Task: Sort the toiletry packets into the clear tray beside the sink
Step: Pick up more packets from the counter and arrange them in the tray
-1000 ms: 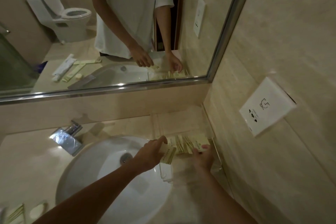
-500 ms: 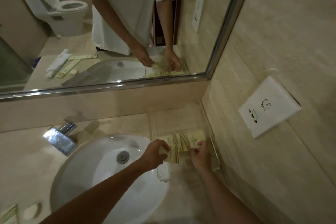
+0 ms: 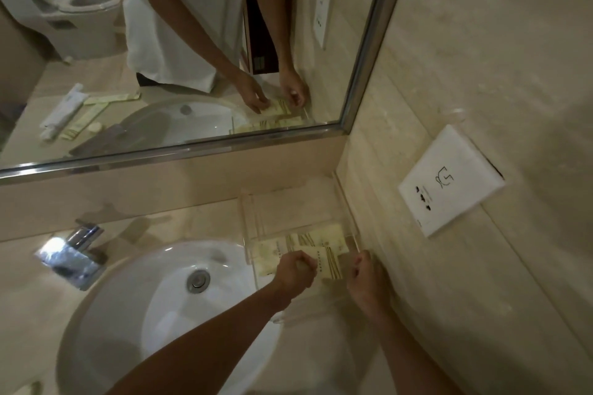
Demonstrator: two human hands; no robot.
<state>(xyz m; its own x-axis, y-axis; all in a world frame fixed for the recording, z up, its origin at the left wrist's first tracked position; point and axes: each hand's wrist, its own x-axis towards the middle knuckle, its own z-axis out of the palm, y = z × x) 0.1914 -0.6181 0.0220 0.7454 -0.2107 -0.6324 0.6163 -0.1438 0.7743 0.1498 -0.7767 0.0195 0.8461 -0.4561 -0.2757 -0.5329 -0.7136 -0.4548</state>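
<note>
**Q:** Where do the packets lie, and how are they oriented?

**A:** The pale yellow, flat rectangular toiletry packets (image 3: pixel 316 242) lie in a row inside the clear acrylic tray (image 3: pixel 253 218), which sits on the beige stone counter (image 3: pixel 179 221) to the right of the white oval sink (image 3: pixel 160 314), against the side wall. The topmost packet (image 3: pixel 327 263) has its long axis running roughly from me toward the mirror, slightly tilted; its printed stripes follow that axis. The packets beneath it fan sideways across the tray floor, overlapping one another.

**Q:** What are your hands doing?

**A:** My left hand (image 3: pixel 295 271) has its fingers curled and pinches the near left edge of the topmost packet. My right hand (image 3: pixel 364 269) is over the tray's right wall with fingers curled; whether it grips the wall or a packet I cannot tell.

**Q:** What else appears?

**A:** A chrome faucet (image 3: pixel 72 253) stands left of the sink, a white wall socket plate (image 3: pixel 451 184) is on the right wall, and the framed mirror (image 3: pixel 192 58) reflects a white toilet (image 3: pixel 73 16) and further packets and a white tube (image 3: pixel 62 115) on the counter's far side.
</note>
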